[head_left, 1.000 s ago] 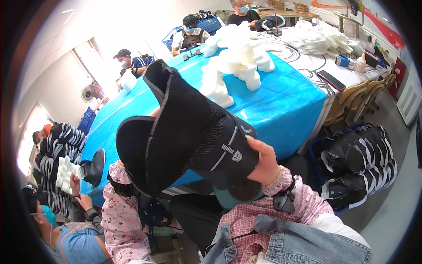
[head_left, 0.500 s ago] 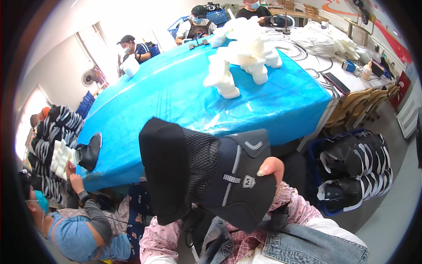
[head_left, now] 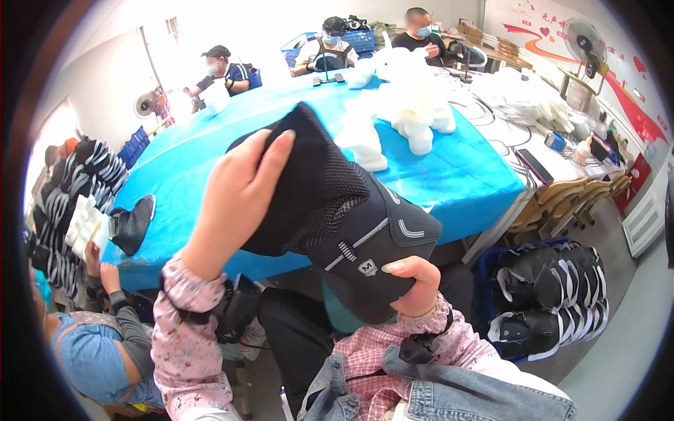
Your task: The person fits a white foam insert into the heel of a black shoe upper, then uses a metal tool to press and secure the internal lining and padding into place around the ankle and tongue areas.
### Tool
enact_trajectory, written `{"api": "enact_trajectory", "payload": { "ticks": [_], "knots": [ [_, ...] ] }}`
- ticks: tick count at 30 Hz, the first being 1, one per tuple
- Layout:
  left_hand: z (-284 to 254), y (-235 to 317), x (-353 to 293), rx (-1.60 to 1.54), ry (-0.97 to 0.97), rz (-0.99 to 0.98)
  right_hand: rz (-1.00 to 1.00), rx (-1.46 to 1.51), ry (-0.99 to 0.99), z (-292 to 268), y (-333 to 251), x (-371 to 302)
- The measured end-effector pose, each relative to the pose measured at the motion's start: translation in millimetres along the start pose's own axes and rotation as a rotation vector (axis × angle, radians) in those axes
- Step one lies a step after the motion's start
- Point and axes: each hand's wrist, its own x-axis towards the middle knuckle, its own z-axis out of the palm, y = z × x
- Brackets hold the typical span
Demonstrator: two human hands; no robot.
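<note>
A black and dark-navy shoe upper (head_left: 382, 245) with a mesh band, grey trim and a shield-shaped badge is held up in front of me, tilted across the near side of the blue-covered table (head_left: 281, 161). My left hand (head_left: 246, 175) is closed on its soft black collar, the thumb and a finger on the near face. My right hand (head_left: 415, 284) grips the opposite, lower end, its thumb lying on the outer face near the badge. The fingers behind the upper are hidden.
White foot-shaped forms (head_left: 414, 123) are grouped on the table. A blue crate (head_left: 484, 302) of uppers stands on the floor at right. At left a co-worker (head_left: 95, 358) sits near a dark upper (head_left: 133, 224) and stacked uppers (head_left: 60, 231). Several people sit along the far side.
My left hand, hidden before, has come into view on the upper's collar. The collar end has risen and swung right. The view has shifted slightly.
</note>
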Motion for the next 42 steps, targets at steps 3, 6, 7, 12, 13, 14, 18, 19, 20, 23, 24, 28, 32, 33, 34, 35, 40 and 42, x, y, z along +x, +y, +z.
{"api": "enact_trajectory", "payload": {
  "ticks": [3, 6, 7, 12, 13, 14, 18, 19, 20, 23, 24, 28, 32, 33, 34, 35, 40, 42],
  "knots": [
    [20.9, -3.0, 7.5, -0.006, 0.024, -0.009, -0.026, 0.081, 0.008, -19.0, 5.9, 1.0],
    [39.5, -6.7, 19.1, 0.217, 0.082, 0.14, -0.442, -0.507, -0.185, -18.5, 9.4, -1.5],
    [40.8, -6.4, 24.1, 0.256, 0.059, 0.204, -0.572, -0.694, -0.203, -13.3, 9.0, 0.1],
    [41.9, -8.2, 40.1, 0.365, -0.016, 0.415, -0.556, -0.746, -0.16, -22.1, 2.0, -0.7],
    [44.6, -8.3, 39.0, 0.363, -0.014, 0.414, -0.4, -0.518, -0.206, -17.8, -2.9, -0.9],
    [49.0, -9.2, 36.5, 0.348, -0.019, 0.406, -0.322, -0.403, -0.236, -18.4, -6.1, -1.5],
    [70.4, -16.8, 21.2, 0.165, -0.158, 0.295, -0.191, -0.535, 0.191, -27.4, -7.1, -9.1],
    [66.7, -17.1, 22.0, 0.219, -0.209, 0.298, -0.165, -0.536, 0.242, -23.6, -6.3, -8.1],
    [59.9, -18.4, 24.3, 0.278, -0.202, 0.356, -0.16, -0.515, 0.225, -16.3, -4.7, -7.5],
    [31.0, -0.6, 35.8, 0.456, 0.226, 0.495, -0.137, -0.366, 0.175, -1.0, -12.0, -5.8],
    [10.2, 21.7, 21.2, 0.405, 0.279, 0.405, -0.1, -0.237, 0.131, 5.1, -11.5, -6.2],
    [37.9, 22.2, -51.2, 0.058, 0.114, 0.248, -0.035, -0.045, 0.087, 10.8, -16.4, 3.2],
    [48.3, 36.3, -72.0, -0.062, 0.075, 0.049, -0.05, -0.126, 0.121, 11.8, -6.4, 4.8],
    [49.6, 33.4, -71.6, -0.097, 0.077, 0.045, -0.026, -0.151, 0.093, 17.1, -6.7, 5.9],
    [48.9, 31.0, -70.7, -0.132, 0.077, 0.049, -0.02, -0.156, 0.095, 21.6, -5.8, 7.0],
    [45.2, 27.0, -71.4, -0.113, 0.062, 0.056, -0.022, -0.266, 0.102, 25.9, -5.0, 7.8],
    [38.1, 8.0, -70.0, -0.29, -0.026, 0.062, -0.122, -1.003, 0.044, 56.2, -11.3, 13.7],
    [39.7, 7.4, -71.3, -0.503, -0.001, -0.035, -0.172, -1.153, -0.082, 61.9, -18.6, 13.0]
  ]
}}
